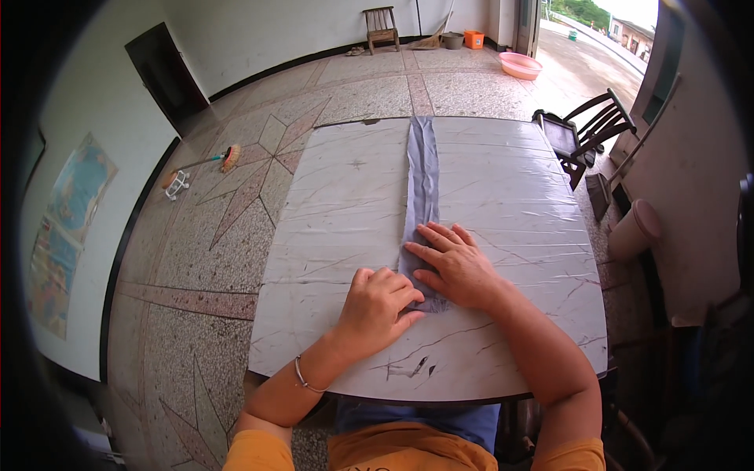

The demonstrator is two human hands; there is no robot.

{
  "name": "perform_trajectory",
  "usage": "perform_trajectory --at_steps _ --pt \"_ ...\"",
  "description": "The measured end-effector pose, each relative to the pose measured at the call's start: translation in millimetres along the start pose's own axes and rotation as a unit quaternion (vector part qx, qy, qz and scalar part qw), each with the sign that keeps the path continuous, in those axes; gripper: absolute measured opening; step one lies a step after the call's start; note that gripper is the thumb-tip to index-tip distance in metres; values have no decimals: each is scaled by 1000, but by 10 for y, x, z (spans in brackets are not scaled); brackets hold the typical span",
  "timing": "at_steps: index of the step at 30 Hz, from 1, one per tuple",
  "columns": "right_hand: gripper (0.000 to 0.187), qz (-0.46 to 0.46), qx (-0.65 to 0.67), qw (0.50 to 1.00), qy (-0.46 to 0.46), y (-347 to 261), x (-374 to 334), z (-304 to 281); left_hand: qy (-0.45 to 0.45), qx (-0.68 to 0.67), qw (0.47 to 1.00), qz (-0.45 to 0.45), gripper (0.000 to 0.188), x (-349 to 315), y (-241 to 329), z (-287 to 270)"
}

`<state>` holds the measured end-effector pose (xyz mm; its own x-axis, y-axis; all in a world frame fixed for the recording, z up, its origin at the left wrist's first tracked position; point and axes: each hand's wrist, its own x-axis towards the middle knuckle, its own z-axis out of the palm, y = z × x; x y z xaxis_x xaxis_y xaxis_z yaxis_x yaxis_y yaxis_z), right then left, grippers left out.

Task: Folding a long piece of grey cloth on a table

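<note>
A long, narrow strip of grey-blue cloth lies lengthwise down the middle of a white marble-patterned table. Creases run along it, and its far end reaches the table's far edge. My right hand rests flat on the strip's near part, fingers spread. At the near end, my left hand has its fingers curled, with thumb and forefinger pinched on the cloth's edge. Part of the near end is hidden under both hands.
A dark wooden chair stands beyond the table's right corner. Farther off are a small wooden chair, a pink basin and an orange bucket. A pink bin is on the right, a broom on the floor at left.
</note>
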<state>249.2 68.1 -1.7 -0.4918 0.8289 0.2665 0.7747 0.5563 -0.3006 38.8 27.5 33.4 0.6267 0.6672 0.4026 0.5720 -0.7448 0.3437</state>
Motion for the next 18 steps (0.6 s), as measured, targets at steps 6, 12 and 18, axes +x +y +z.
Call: perform_trajectory --at_steps 6,12,18 --pt "49 13 1 1000 -2 -35 3 -27 -45 -2 999 -3 17 -32 -67 20" --pt "50 18 11 1000 -14 -65 14 -69 -81 -71 993 -44 14 -36 -116 14" --pt "49 16 16 1000 -13 -39 7 -40 -4 -44 998 -55 12 -33 -109 94"
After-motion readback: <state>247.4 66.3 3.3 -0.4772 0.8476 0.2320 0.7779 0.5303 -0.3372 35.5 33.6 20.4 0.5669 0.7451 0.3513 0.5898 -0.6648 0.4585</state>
